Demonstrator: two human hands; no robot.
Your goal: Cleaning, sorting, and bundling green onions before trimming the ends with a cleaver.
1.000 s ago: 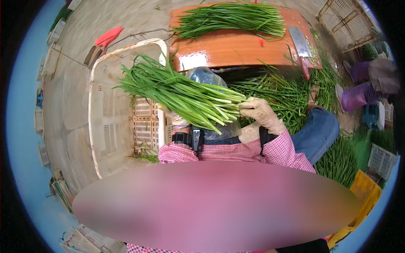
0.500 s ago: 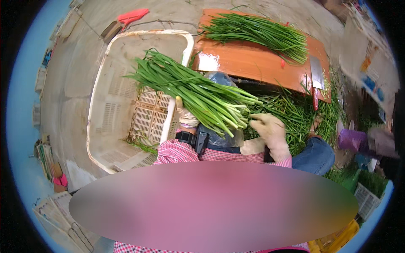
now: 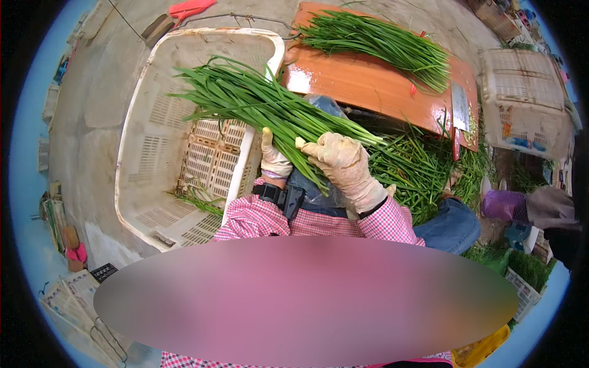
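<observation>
A long bunch of garlic chives (image 3: 251, 101) lies slantwise across my lap, its leafy tips reaching over the basket at the left. My gloved left hand (image 3: 275, 161) is closed around the underside of the bunch, thumb up at its near edge. Over the pale stem ends sits my gloved right hand (image 3: 345, 168), fingers curled and pinching at the stems; its fingertips are partly hidden. A second bunch of chives (image 3: 380, 46) rests on the orange-brown board (image 3: 362, 86) ahead. The cleaver (image 3: 459, 110), with a red handle, lies at that board's right end.
The big white plastic basket (image 3: 126, 178) stands at my left, a few loose leaves in its bottom. Loose chives (image 3: 411, 168) are heaped between the board and my right leg. Upper right are white crates (image 3: 521, 80); a person's purple-clad part (image 3: 503, 203) shows at the right.
My right hand has moved left and up, from beside the stem ends to on top of them, its fingers now curled in. The left hand still holds the bunch.
</observation>
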